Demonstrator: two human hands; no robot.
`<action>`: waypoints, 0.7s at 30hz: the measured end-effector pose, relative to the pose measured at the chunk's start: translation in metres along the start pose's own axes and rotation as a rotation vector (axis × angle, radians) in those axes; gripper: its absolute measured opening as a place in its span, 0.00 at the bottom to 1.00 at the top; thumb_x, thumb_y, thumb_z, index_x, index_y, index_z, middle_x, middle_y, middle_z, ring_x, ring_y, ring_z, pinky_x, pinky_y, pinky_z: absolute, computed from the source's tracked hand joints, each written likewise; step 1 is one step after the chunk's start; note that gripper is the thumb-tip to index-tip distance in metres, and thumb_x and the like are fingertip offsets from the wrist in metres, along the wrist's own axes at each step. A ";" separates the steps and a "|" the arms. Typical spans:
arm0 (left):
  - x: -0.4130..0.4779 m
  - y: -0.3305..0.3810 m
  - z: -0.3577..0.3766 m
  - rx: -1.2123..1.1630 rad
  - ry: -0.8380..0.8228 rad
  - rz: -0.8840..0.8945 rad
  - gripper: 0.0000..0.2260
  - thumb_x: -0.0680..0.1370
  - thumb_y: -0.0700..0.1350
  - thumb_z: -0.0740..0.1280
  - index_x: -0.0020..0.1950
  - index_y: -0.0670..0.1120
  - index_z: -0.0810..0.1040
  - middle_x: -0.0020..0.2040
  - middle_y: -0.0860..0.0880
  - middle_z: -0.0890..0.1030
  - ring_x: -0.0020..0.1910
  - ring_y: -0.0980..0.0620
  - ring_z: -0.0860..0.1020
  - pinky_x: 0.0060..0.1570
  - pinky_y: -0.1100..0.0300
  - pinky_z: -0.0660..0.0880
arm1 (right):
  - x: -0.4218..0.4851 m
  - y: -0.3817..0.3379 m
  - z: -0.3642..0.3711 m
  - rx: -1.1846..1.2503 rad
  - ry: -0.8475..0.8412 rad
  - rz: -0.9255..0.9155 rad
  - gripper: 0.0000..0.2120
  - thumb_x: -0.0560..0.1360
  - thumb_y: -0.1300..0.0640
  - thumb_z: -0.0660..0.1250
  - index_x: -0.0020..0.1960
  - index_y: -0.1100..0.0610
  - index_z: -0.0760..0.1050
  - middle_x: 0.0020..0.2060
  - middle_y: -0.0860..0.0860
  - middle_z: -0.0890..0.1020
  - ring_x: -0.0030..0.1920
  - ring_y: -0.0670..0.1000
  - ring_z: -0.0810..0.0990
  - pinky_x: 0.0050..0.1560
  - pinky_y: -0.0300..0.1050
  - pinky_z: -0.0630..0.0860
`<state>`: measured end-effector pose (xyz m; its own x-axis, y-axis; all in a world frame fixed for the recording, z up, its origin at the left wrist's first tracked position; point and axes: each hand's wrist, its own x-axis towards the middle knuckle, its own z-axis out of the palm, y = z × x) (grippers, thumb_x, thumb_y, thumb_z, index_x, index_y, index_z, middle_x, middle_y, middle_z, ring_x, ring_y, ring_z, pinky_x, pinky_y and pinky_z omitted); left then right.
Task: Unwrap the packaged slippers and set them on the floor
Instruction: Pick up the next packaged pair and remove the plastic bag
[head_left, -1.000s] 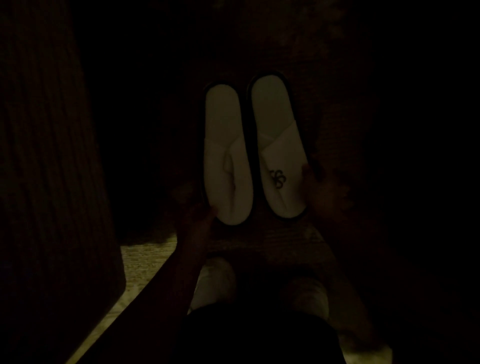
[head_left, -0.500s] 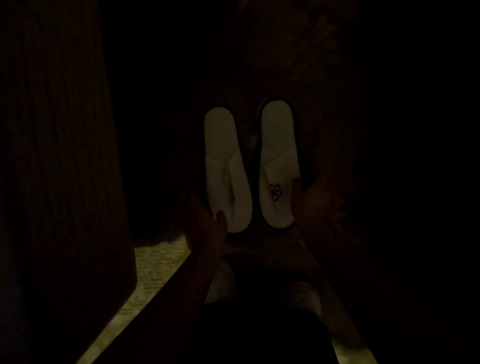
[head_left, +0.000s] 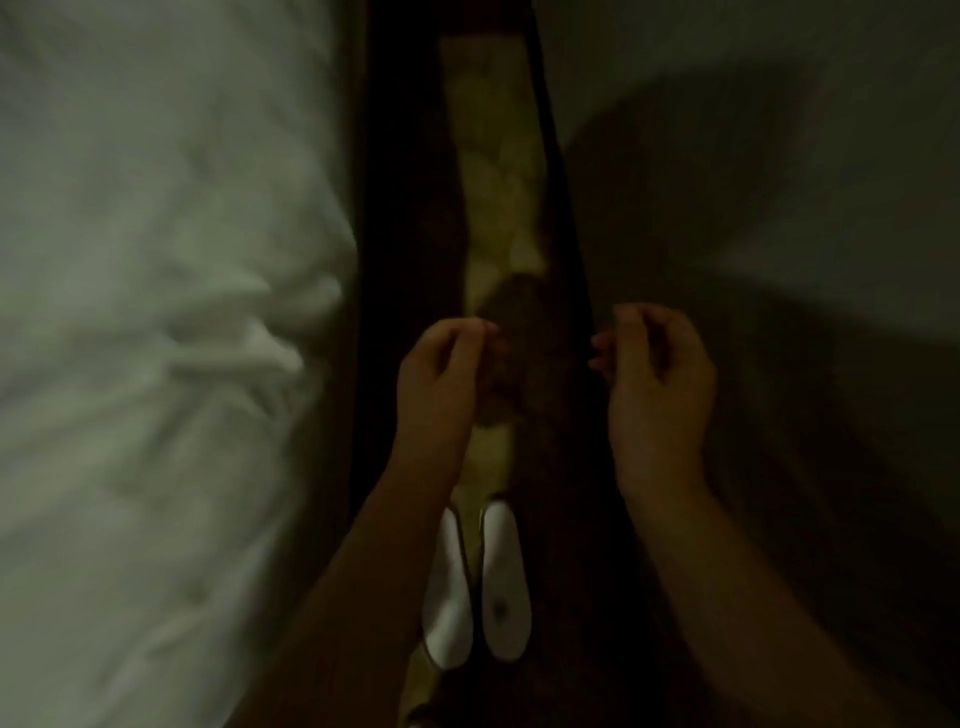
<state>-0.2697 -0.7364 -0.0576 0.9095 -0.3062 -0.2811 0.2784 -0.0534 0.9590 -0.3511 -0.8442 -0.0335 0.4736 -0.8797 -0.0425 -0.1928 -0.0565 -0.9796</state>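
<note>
Two white slippers lie side by side on the floor far below, near the bottom middle of the head view: the left slipper (head_left: 448, 597), partly behind my left forearm, and the right slipper (head_left: 505, 587) with a small dark logo. Both are unwrapped and nothing touches them. My left hand (head_left: 441, 379) is raised well above them, fingers loosely curled, holding nothing. My right hand (head_left: 654, 379) hangs level with it, fingers also half curled and empty. No packaging is visible.
A bed with rumpled white bedding (head_left: 156, 338) fills the left side. A second pale surface (head_left: 779, 156) in shadow fills the right. Between them runs a narrow strip of patterned carpet (head_left: 493, 156) with dark borders.
Both hands have let go of the slippers and risen away. The view has pulled up high, so the slippers now look small and low in the frame, and the scene is brighter.
</note>
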 end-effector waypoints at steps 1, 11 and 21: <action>0.001 0.052 0.004 -0.020 -0.004 0.068 0.09 0.79 0.43 0.61 0.42 0.48 0.80 0.37 0.52 0.83 0.39 0.54 0.80 0.46 0.54 0.78 | 0.011 -0.047 -0.001 0.055 0.008 -0.049 0.05 0.79 0.55 0.63 0.45 0.48 0.75 0.36 0.46 0.81 0.36 0.42 0.80 0.39 0.36 0.75; -0.147 0.550 -0.050 -0.127 -0.069 0.734 0.10 0.81 0.42 0.59 0.47 0.41 0.79 0.40 0.46 0.81 0.38 0.56 0.80 0.41 0.64 0.77 | -0.040 -0.529 -0.083 0.378 -0.070 -0.627 0.07 0.78 0.55 0.63 0.42 0.47 0.74 0.30 0.41 0.81 0.33 0.39 0.79 0.38 0.36 0.75; -0.375 0.745 -0.108 -0.031 -0.043 1.099 0.11 0.80 0.46 0.60 0.43 0.48 0.80 0.37 0.52 0.82 0.40 0.54 0.79 0.45 0.59 0.75 | -0.188 -0.727 -0.183 0.645 -0.098 -0.889 0.06 0.78 0.59 0.61 0.45 0.51 0.75 0.30 0.46 0.79 0.32 0.44 0.76 0.36 0.35 0.74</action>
<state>-0.3696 -0.5588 0.7580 0.6547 -0.2053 0.7275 -0.6682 0.2927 0.6840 -0.4572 -0.7245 0.7224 0.2926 -0.6043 0.7411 0.7219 -0.3686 -0.5856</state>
